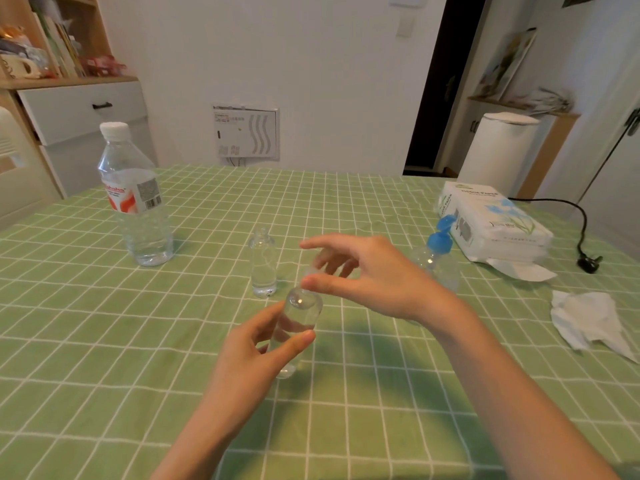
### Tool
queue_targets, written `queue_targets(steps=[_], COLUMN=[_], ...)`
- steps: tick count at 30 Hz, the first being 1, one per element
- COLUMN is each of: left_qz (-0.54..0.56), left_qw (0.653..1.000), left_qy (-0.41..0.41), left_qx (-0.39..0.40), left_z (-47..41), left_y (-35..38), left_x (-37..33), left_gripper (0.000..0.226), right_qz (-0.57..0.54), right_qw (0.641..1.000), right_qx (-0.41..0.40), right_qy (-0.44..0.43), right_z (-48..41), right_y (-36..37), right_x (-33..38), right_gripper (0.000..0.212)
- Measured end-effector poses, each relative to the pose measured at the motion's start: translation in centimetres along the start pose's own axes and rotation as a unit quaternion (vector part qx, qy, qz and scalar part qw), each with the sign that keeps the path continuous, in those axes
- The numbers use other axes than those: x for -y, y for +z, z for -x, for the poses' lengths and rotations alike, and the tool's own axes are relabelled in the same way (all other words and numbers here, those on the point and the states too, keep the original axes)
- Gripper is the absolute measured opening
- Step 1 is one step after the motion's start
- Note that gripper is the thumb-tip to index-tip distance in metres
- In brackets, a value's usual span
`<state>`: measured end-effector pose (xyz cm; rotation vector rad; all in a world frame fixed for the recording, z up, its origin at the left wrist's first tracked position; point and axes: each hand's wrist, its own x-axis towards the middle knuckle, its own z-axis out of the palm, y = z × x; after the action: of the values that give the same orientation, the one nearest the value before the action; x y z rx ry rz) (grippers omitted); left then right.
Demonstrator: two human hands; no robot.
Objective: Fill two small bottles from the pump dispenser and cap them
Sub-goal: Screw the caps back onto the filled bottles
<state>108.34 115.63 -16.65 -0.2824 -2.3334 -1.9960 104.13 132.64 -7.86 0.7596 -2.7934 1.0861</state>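
Over a green checked tabletop (pixel 104 341), grips a small bottle (pixel 301 313) with the left hand (pixel 249 362), steadying it, and pinches its clear cap (pixel 309 273) with the right hand (pixel 374 275), seemingly to screw it on.

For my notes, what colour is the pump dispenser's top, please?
The pump top is blue, clearest in the head view.

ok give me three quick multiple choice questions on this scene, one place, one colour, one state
1. Where does the large water bottle stand? A) at left B) at right C) in a hand
2. What colour tops the pump dispenser? A) white B) blue C) red
3. The standing small bottle is: A) capped B) lying down C) uncapped

Answers: A, it stands at left; B, blue pump head; C, bare neck, while the right hand pinches a cap over the held bottle in the left hand.
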Motion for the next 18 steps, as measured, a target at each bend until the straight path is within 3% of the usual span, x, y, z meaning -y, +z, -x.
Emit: queue_targets(steps=[5,8,12,16,18], left_qz=[-0.010,-0.010,-0.011,-0.011,-0.011], left_qw=[1.000,1.000,1.000,1.000,1.000], left_qy=[0.005,0.005,0.003,0.005,0.001], left_qx=[0.003,0.008,0.006,0.008,0.008], left_z=[-0.04,0.03,-0.10,0.01,0.15], left_y=[0.06,0.34,0.19,0.06,0.21], left_x=[0.08,0.15,0.07,0.07,0.11], left_gripper=[0.040,0.041,0.040,0.040,0.044], right_qz=[-0.007,0.050,0.008,-0.001,0.028], right_qw=[1.000,0.998,1.000,1.000,0.999], right_qx=[-0.003,-0.029,0.028,0.015,-0.017], right_qy=[-0.009,0.017,-0.007,-0.006,0.012], right_z=[0.32,0.09,0.54,0.60,0.35], right_y=[-0.22,0.02,-0.52,-0.31,0.04], right_x=[-0.21,-0.26,-0.15,-0.09,-0.05], right_gripper=[0.020,0.033,0.042,0.024,0.027])
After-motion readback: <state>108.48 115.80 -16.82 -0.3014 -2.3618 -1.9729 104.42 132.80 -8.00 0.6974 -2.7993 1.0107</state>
